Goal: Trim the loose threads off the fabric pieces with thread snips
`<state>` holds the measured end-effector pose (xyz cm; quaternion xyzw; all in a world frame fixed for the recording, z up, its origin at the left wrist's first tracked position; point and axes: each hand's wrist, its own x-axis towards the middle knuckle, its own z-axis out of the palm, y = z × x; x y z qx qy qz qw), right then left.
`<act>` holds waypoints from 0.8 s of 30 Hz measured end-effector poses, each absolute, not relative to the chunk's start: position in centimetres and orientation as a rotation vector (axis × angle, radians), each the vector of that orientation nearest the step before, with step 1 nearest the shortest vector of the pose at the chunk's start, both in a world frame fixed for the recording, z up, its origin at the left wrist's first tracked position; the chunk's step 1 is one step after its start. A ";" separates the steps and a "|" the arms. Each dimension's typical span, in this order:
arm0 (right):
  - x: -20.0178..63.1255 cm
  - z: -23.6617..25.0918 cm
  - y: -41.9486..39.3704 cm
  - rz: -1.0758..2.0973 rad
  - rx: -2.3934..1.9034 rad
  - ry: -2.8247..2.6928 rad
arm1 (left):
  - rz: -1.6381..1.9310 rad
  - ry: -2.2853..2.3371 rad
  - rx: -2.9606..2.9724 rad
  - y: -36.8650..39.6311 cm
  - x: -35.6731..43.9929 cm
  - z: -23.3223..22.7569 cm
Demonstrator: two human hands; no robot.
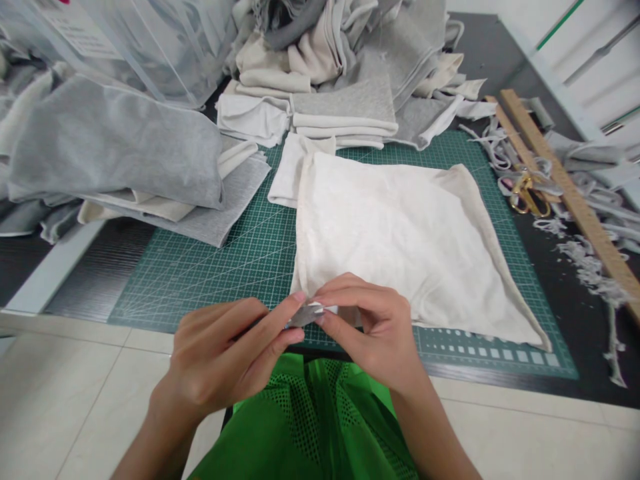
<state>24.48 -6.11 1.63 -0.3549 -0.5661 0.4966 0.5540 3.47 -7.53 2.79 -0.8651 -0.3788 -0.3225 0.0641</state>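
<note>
My left hand (225, 353) is closed around thread snips (301, 316) with short silver blades pointing right; the rest of them is hidden in the fingers. Thumb and forefinger of my right hand (373, 317) pinch a small scrap of white fabric (327, 309) right at the blade tips. Whether this scrap joins the larger cloth cannot be made out. Just beyond both hands, a white cloth bag or cover (395, 227) with stitched edges lies flat on the green cutting mat (200, 267).
Folded grey fabric (120, 147) is stacked at the left, before a clear plastic bin (150, 47). More grey and cream pieces (345, 100) are heaped at the back. Gold-handled scissors (530, 197), a wooden ruler (575, 187) and thread scraps (585, 267) lie at the right.
</note>
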 end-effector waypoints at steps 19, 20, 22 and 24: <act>24.4 1.5 -6.2 1.165 -0.812 -1.302 | -0.961 -1.194 -2.582 -7.7 3.9 3.0; 24.5 1.4 -6.2 1.164 -0.812 -1.302 | -0.961 -1.204 -2.577 -7.7 3.9 3.0; 24.5 1.4 -6.2 1.165 -0.806 -1.299 | -0.970 -1.221 -2.573 -7.7 4.1 3.0; 24.4 1.4 -6.3 1.165 -0.804 -1.294 | -0.995 -1.244 -2.577 -7.7 4.2 3.0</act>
